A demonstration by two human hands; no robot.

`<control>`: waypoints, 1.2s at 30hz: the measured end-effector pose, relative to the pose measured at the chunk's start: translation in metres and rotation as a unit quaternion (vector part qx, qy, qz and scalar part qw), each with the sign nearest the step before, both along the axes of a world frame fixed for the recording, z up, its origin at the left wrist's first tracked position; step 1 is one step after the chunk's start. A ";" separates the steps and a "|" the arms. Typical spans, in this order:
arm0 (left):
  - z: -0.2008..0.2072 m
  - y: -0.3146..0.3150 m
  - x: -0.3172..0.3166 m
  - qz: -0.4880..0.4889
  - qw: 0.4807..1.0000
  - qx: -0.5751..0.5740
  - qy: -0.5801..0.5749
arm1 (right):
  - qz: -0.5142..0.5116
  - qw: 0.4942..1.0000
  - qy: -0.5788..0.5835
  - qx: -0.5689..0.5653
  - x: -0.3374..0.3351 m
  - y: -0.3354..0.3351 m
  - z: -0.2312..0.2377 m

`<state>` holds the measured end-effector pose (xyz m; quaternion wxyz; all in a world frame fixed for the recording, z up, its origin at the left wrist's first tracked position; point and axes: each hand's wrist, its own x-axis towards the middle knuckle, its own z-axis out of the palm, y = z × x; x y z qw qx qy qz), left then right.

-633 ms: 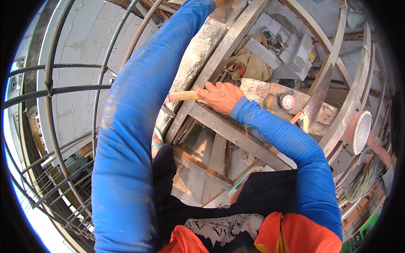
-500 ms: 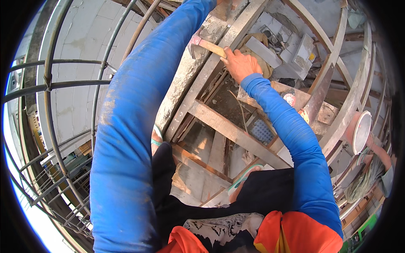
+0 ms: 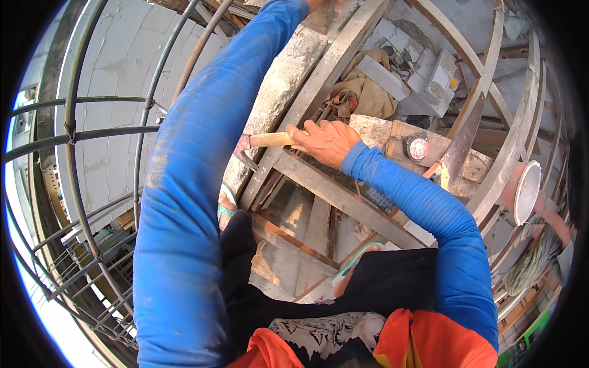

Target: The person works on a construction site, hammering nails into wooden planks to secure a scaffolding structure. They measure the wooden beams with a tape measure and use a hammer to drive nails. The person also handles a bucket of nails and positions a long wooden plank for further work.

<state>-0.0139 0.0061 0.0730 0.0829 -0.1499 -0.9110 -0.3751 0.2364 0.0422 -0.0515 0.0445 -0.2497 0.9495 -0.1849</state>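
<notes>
Head view: the claw hammer with a pale yellow wooden handle and a worn red metal head [image 3: 270,140] is near the middle, just left of the bare right hand [image 3: 325,143]. It shows over the long grey wooden beam [image 3: 313,98] and near the rough, pale concrete ledge [image 3: 299,58], but I can't tell if it touches them. The dusty blue left sleeve [image 3: 190,172] meets the hammer's head in the view, and the bent claw points toward the bottom edge.

The metal head looks like the heavy end. The handle looks light, stiff and hard to break, but smooth wood could slip a bit in a sweaty hand. A good place to hold it is low on the handle, away from the head.

The right hand holds it there, fingers curled round the handle's end, back of the hand up. The blue right sleeve [image 3: 408,187] bends at the elbow. The left arm reaches almost straight to the top edge. Only a bit of the left hand [image 3: 315,4] shows, so I can't tell what its fingers do
</notes>
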 end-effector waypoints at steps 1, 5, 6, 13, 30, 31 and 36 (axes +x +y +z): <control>0.000 -0.003 0.002 -0.012 1.000 0.003 -0.019 | 0.048 0.999 0.022 0.008 -0.007 0.005 -0.001; -0.010 0.019 0.007 0.029 0.999 0.001 0.044 | -0.235 0.971 -0.045 0.010 -0.047 0.050 -0.026; -0.008 0.005 0.006 0.041 0.998 -0.010 0.051 | -0.198 0.979 -0.039 -0.004 -0.030 0.024 -0.013; -0.004 0.011 0.004 0.044 0.999 -0.005 0.023 | -0.121 0.991 -0.033 0.051 -0.041 0.035 -0.012; -0.011 -0.003 -0.007 -0.032 0.998 0.026 0.047 | -0.038 0.999 -0.007 0.034 -0.037 0.034 -0.007; -0.010 -0.004 -0.005 -0.026 0.998 0.035 0.049 | -0.178 0.979 -0.097 0.024 -0.059 0.051 -0.010; -0.006 0.001 0.002 0.007 0.999 0.019 0.029 | -0.080 0.997 -0.015 0.004 -0.007 0.002 0.000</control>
